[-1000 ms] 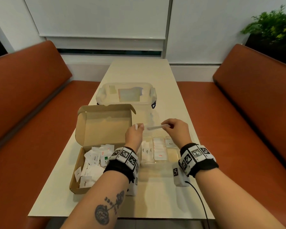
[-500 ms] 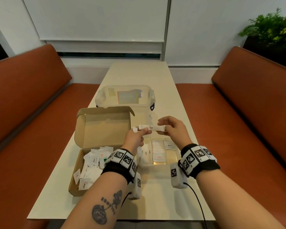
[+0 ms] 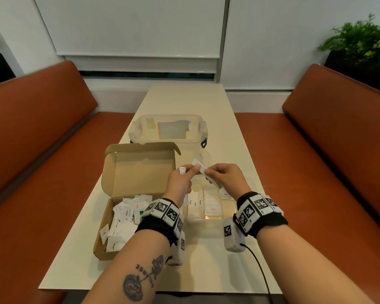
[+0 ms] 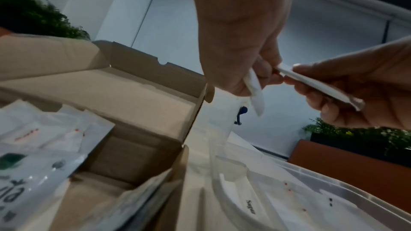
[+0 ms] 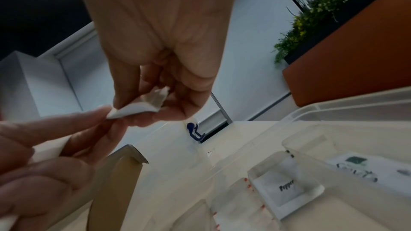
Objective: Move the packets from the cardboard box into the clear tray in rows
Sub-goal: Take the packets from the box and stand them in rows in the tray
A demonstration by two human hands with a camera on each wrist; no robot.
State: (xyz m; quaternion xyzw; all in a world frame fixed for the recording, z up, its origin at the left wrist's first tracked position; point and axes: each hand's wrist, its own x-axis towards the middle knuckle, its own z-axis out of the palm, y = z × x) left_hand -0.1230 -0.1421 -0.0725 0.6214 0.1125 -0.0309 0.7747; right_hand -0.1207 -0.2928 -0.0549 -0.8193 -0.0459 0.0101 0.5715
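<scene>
Above clear tray [image 3: 256, 183]: packet [image 3: 201, 168] pinched between both grips.

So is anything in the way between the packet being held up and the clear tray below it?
Nothing visible. Both the left hand and the right hand pinch the packet in the air, directly above the open clear tray. The cardboard box sits off to the left, clear of the drop.
</scene>
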